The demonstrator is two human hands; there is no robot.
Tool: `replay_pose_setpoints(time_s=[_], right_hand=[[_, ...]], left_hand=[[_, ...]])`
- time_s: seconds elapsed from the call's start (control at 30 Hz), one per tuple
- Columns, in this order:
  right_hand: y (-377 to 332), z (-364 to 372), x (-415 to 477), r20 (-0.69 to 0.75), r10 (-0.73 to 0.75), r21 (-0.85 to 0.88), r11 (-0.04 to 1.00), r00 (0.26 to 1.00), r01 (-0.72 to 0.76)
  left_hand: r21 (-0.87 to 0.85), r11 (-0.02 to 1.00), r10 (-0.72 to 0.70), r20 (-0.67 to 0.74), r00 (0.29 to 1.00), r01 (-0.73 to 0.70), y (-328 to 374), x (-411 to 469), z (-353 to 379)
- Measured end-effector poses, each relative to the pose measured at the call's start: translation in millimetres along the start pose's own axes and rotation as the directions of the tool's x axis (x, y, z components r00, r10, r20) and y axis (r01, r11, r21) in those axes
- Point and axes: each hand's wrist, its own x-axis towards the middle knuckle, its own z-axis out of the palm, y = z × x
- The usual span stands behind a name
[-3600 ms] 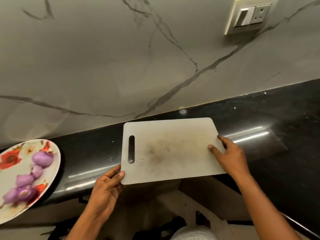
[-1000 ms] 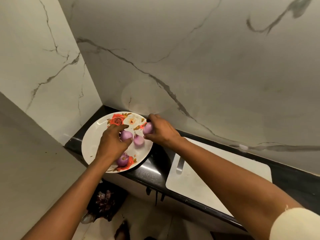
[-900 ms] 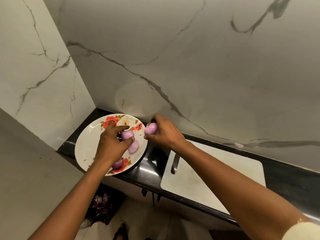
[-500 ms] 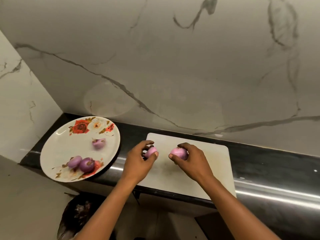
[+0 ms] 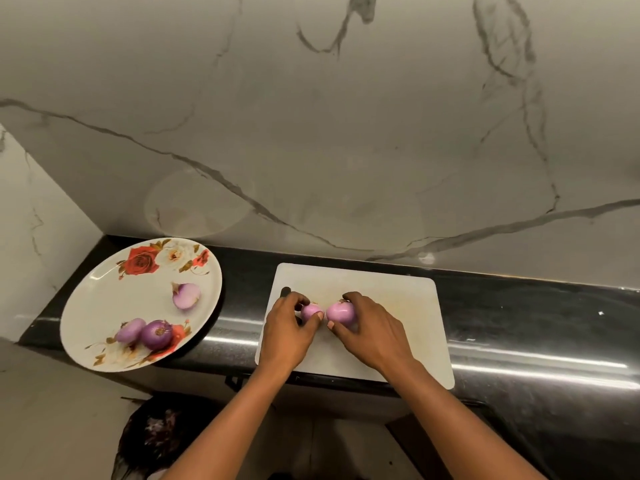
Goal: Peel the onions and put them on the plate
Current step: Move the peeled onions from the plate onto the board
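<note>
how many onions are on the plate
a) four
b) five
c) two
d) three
d: the plate holds three: a lone onion, plus a pale onion beside a dark onion near its front edge. The left hand grips a small onion and the right hand a big onion, both over the board.

The white plate (image 5: 104, 306) is showing red and cream roses. The onions (image 5: 341, 311) are looking pink-purple, the cutting board (image 5: 398, 323) white. Dark veins are crossing the pale wall (image 5: 346, 133) above the black tabletop (image 5: 519, 313).
</note>
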Motion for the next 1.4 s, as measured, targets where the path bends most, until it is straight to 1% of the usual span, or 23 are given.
replay_pose_setpoints(time_s=[0.17, 0.4, 0.57, 0.63, 0.73, 0.83, 0.93, 1.0, 1.07, 1.1, 1.17, 1.23, 1.33, 1.4], right_hand=[[0, -8, 3, 0.059, -0.006, 0.002, 1.0, 0.998, 0.006], [-8, -8, 8, 0.068, -0.061, 0.025, 0.998, 0.996, 0.06], [-18, -18, 12, 0.04, -0.081, 0.063, 0.995, 0.996, 0.078], [-32, -22, 18, 0.033, -0.106, 0.072, 0.992, 0.994, 0.103], [-64, -19, 29, 0.046, -0.183, 0.068, 0.981, 0.982, 0.18], [-101, -7, 39, 0.084, -0.291, 0.094, 0.954, 0.953, 0.284], [-140, 10, 49, 0.164, -0.42, 0.108, 0.907, 0.893, 0.407], [-169, 24, 57, 0.231, -0.5, 0.109, 0.866, 0.835, 0.489], [-191, 40, 69, 0.285, -0.543, 0.09, 0.836, 0.79, 0.542], [-202, 49, 75, 0.31, -0.548, 0.087, 0.83, 0.777, 0.551], [-222, 68, 86, 0.348, -0.525, 0.11, 0.845, 0.776, 0.523], [-237, 87, 95, 0.364, -0.475, 0.15, 0.879, 0.801, 0.454], [-249, 110, 106, 0.385, -0.402, 0.154, 0.915, 0.831, 0.372], [-253, 121, 111, 0.401, -0.38, 0.132, 0.925, 0.834, 0.357]], left_hand=[[0.046, 0.999, -0.02, 0.018, 1.0, 0.019, -1, 4, -1], [0.019, 0.998, -0.061, 0.016, 0.998, 0.061, 0, 2, -9], [0.005, 0.999, -0.04, 0.021, 0.999, 0.04, 5, -1, -23], [0.003, 0.999, -0.052, -0.017, 0.999, 0.052, 3, -3, -38], [0.029, 0.996, -0.075, -0.119, 0.99, 0.079, -9, -5, -69], [0.022, 0.995, -0.09, -0.227, 0.97, 0.097, -26, -14, -105], [0.022, 0.988, -0.14, -0.336, 0.931, 0.156, -51, -25, -138], [0.108, 0.972, -0.147, -0.4, 0.904, 0.206, -71, -32, -161], [0.245, 0.931, -0.15, -0.415, 0.897, 0.269, -86, -34, -178], [0.277, 0.912, -0.173, -0.408, 0.896, 0.302, -94, -34, -186], [0.257, 0.899, -0.249, -0.369, 0.895, 0.356, -107, -30, -198], [0.237, 0.895, -0.299, -0.312, 0.902, 0.379, -120, -24, -207], [0.229, 0.897, -0.327, -0.235, 0.915, 0.379, -132, -17, -211], [0.225, 0.902, -0.323, -0.216, 0.922, 0.369, -136, -15, -211]])
